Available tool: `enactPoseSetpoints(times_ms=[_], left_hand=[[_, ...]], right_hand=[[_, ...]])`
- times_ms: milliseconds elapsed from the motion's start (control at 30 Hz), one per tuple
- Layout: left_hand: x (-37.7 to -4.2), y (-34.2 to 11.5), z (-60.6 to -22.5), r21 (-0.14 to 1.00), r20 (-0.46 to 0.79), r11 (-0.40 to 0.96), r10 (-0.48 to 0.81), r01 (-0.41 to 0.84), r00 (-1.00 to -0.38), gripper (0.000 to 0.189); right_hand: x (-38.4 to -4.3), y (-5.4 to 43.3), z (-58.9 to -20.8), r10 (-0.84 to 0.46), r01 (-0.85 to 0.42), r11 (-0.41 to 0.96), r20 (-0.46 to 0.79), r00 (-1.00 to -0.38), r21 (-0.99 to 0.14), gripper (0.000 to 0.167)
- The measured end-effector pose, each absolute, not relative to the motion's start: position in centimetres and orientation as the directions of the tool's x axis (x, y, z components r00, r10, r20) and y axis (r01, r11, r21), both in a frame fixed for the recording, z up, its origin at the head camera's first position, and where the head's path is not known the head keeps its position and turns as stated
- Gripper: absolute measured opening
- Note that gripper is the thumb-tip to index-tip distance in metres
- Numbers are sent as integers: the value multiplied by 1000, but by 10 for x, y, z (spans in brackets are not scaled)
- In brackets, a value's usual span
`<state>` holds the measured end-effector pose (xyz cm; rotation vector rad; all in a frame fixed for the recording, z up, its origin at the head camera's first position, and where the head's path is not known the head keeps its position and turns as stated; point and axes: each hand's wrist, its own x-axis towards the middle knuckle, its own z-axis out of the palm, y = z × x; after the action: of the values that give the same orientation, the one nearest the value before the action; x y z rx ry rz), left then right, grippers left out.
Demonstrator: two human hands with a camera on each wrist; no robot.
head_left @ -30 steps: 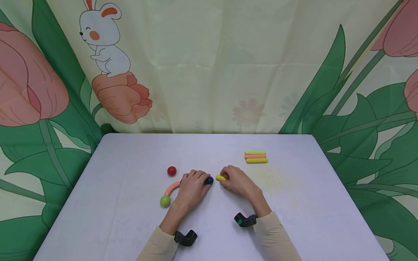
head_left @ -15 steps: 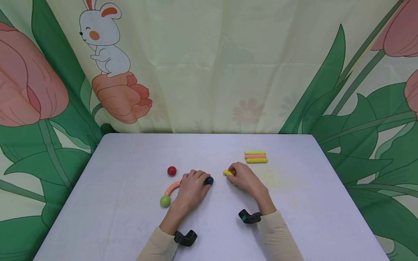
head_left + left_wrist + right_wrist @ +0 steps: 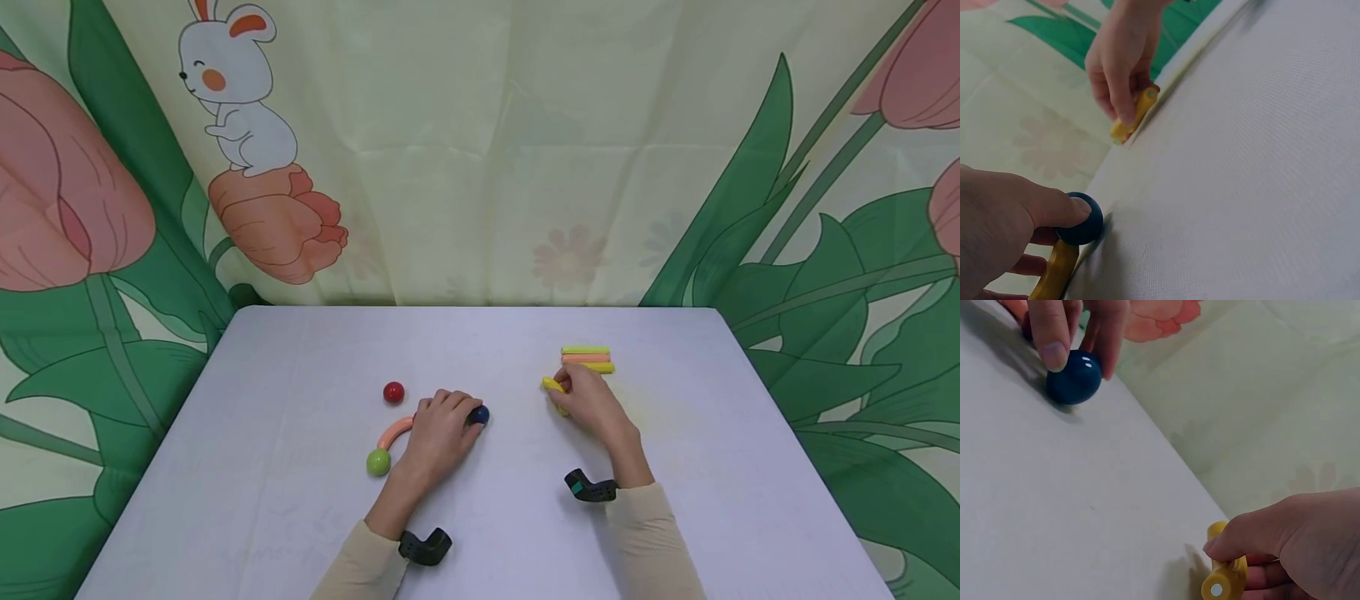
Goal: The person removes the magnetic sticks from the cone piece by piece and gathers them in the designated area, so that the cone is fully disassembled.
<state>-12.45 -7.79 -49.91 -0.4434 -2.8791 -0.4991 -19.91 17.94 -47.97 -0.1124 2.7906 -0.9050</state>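
In the head view my left hand (image 3: 441,433) grips a blue ball (image 3: 482,414), its thumb and fingers on the sides. A yellow curved rod (image 3: 1057,272) adjoins the ball under that hand, in the left wrist view. My right hand (image 3: 596,404) pinches another yellow rod (image 3: 551,384), apparently curved, just in front of the stack of sticks. A silvery dot marks the rod's end (image 3: 1216,589) in the right wrist view. Left of my left hand, a pink curved rod (image 3: 392,432) touches a green ball (image 3: 378,462); its other end is hidden by the hand.
A red ball (image 3: 393,392) lies apart, behind the pink rod. Toward the back right, a lime stick (image 3: 585,350), a pink stick (image 3: 583,359) and a straight yellow stick (image 3: 606,367) lie side by side. The white table (image 3: 480,517) ends at a printed curtain (image 3: 465,167).
My right hand has moved right and slightly back, carrying the yellow rod away from the blue ball toward the sticks. My left hand has stayed on the ball.
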Motion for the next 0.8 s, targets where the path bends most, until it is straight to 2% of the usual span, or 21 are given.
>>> enactPoseSetpoints(times_ms=[333,800], left_hand=[[-125,-78,-499,297,235,898,260,324,-937,38],[-125,-78,-499,301,226,896,265,326,-937,38]], right_hand=[[-201,209,-480,-75,22,834,-152,-985,-551,34],[-203,230,-481,40,159,841,-232,-972,-518,38]])
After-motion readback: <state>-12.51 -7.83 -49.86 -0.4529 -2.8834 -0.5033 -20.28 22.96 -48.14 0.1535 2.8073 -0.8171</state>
